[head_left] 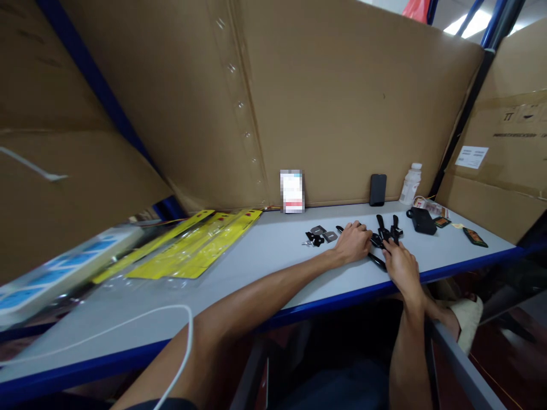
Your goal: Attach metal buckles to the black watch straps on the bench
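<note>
Head camera view: two bare hands close in on a cluster of black lever-like parts (386, 234) at the right of center in the frame, on a gray bench (265, 247) edged in blue. The cluster lies to the right of the left hand (354, 242) and just above the right hand (401, 265), which appears the nearer of the two, its fingertips meeting the cluster's lower edge. The upright levers point toward the top of the frame, while a slim black bar (378, 262) slants between the hands, from upper left down to lower right.

The left hand is palm down, its fingers bent toward the cluster; a dark tip (339, 229) pokes out on its left side, and whether it belongs to the bar cannot be told. The right hand reaches up with fingers loosely extended. How far either hand is open, and whether it pinches or merely touches the parts, is hidden by the fingers themselves.

Just left of the left hand, small gray plates (330, 236) lie beside loose black pieces (317, 240). A black case (422, 220) sits to the right of the cluster, and yellow-backed packages (192, 245) spread across the bench's left side.
</note>
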Tool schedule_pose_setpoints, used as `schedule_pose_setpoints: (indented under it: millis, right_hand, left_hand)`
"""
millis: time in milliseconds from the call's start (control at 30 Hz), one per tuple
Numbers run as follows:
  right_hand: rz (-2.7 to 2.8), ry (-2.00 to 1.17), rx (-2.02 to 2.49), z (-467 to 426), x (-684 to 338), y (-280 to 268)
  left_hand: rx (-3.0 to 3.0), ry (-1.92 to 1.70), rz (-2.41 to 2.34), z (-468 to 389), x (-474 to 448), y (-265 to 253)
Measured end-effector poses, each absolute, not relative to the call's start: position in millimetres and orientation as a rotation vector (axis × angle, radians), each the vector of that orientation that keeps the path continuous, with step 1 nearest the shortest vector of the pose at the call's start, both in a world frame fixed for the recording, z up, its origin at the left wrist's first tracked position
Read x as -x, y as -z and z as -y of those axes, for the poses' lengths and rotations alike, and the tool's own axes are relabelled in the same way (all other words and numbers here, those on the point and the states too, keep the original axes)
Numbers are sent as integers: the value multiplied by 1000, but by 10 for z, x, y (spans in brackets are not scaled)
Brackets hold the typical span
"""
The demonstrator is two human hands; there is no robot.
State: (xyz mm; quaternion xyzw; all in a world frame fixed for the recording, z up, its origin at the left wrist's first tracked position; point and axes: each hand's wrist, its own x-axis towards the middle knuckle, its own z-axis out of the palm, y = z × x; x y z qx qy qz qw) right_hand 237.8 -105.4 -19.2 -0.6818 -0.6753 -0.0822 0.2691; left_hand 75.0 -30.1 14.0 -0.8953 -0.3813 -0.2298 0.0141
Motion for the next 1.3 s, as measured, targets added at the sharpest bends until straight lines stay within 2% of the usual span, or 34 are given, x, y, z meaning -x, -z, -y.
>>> schedule_pose_setpoints:
  millis: [333, 600, 1000, 1200, 1300]
  right_hand:
    - [1967, -81, 1652, 1138, -2268, 171]
    - [1815, 21, 1516, 1322, -2148, -53]
    - [2014, 66, 1988, 1564, -1641, -251]
    - [1980, 102, 2050, 1486, -1567, -209]
    - [1959, 123, 2027, 1438, -1612, -175]
  left_hand:
    - [2863, 801, 1284, 250, -725, -146]
    - [2802, 731, 1415, 284, -716, -177]
    - [2749, 862, 1384, 265, -687, -126]
    - [2738, 1032, 1355, 205, -669, -70]
    - [2705, 1123, 1136, 218, -651, -74]
